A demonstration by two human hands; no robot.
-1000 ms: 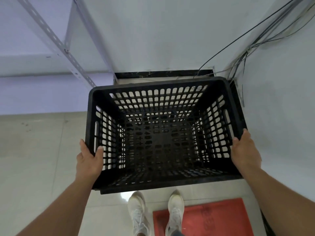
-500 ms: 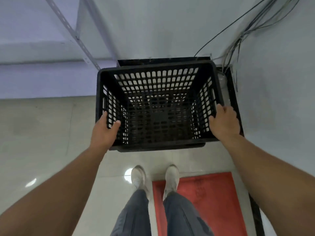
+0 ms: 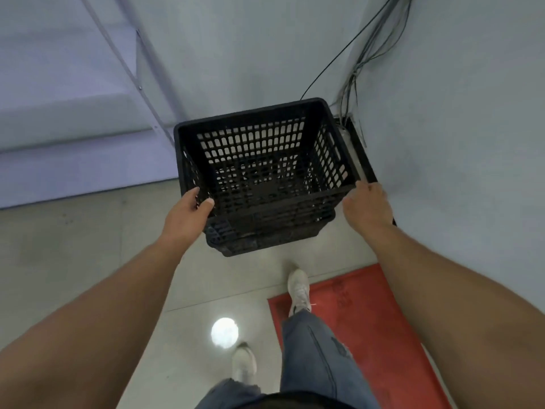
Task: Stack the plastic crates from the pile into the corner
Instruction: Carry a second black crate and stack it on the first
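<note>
**Inspector:** Where does the crate stand at present?

**Me:** The black plastic crate (image 3: 265,172) sits in the corner where the two walls meet, beside the cables (image 3: 354,81) that run down the right wall. A second rim shows below its near side, so I judge it is nested on at least one other crate; how many are under it I cannot tell.

**Inspector:** And your hands?

**Me:** My left hand (image 3: 188,215) grips the near left corner, thumb over the rim and inside the crate. My right hand (image 3: 367,206) lies against the near right corner; whether it is closed on the rim I cannot tell.

**Inspector:** Progress?

**Me:** This crate looks placed or very nearly so, not yet released. The pile is out of view, so what is left cannot be counted.
</note>
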